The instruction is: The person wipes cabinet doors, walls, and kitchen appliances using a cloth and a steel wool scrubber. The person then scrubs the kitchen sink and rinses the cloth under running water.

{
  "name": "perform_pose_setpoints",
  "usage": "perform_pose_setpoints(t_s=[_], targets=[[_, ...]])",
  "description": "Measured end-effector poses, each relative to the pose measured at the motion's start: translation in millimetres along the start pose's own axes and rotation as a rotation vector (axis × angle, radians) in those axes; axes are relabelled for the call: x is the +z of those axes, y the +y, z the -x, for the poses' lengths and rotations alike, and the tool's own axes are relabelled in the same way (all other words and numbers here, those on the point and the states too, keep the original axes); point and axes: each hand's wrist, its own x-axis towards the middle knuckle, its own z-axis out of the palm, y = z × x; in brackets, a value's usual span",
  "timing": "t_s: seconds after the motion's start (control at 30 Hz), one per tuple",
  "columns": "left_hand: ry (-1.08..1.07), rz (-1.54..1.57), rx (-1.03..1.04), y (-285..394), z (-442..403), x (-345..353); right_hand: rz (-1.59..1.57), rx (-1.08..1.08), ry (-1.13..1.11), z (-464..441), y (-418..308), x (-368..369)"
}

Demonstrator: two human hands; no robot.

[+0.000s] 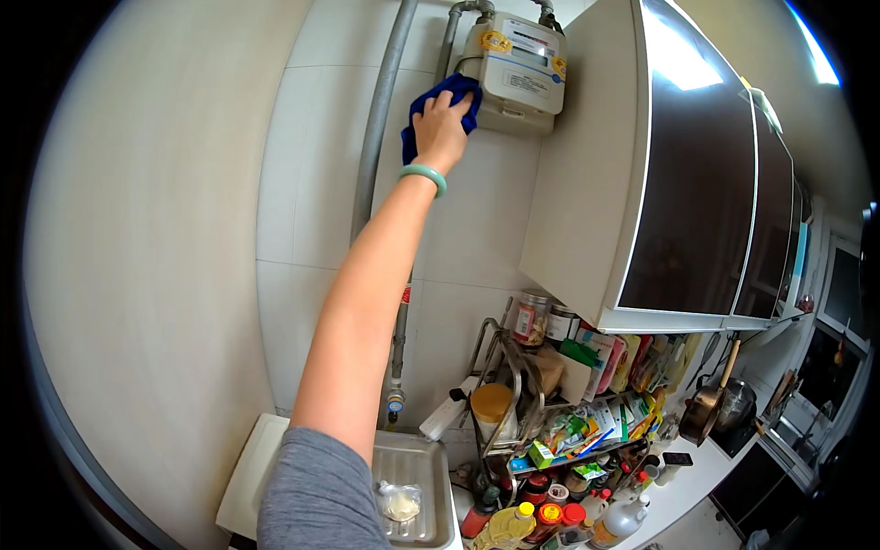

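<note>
The person's left hand (440, 133) is up high, its fingers bent over a dark blue cloth (456, 85) and gripping it. The cloth is bunched at the lower left side of a gas meter (522, 73), just right of a thick grey pipe (378, 128) that runs up the white tiled wall (307, 165). From here I cannot tell whether the cloth presses on the meter's casing or on the tiles behind. A pale green bangle (431, 173) circles the wrist, and a short grey sleeve (321, 495) covers the upper arm. The right hand is out of view, so I cannot tell its grip.

To the right of the meter hangs a wall cabinet (587, 165) with dark glossy doors (701, 174). Below it stands a metal rack (518, 362), crammed with jars and packets, with a yellow-capped bottle (509, 530) among the sauces at its foot. Near the sleeve lies a ribbed metal tray (417, 451), and in it a clear plastic bag (401, 502) holding something pale. Farther right, a pan (701, 412) hangs by its wooden handle.
</note>
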Motion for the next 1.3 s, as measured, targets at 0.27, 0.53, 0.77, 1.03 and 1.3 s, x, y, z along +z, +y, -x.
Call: perform_pose_setpoints(t_s=[0.27, 0.53, 0.77, 1.03, 1.3], targets=[[-0.074, 0.062, 0.084, 21.9, 39.2, -32.7, -0.016, 0.043, 0.013, 8.0, -11.9, -6.0], [-0.213, 0.994, -0.117, 105.0, 137.6, -86.1, 0.095, 0.074, 0.039, 28.3, -13.8, -28.0], [-0.526, 1.635, -0.801, 196.8, 233.3, -126.6, 0.062, 0.14, 0.177, 46.0, 24.5, -29.3], [-0.946, 1.877, -0.519, 300.5, 262.4, -195.6, 0.085, 0.289, 0.152, 60.3, 101.9, -65.6], [-1.186, 1.874, -0.608, 468.2, 295.0, -204.9, -0.023, 0.486, 0.269, 42.5, 212.2, -107.8]])
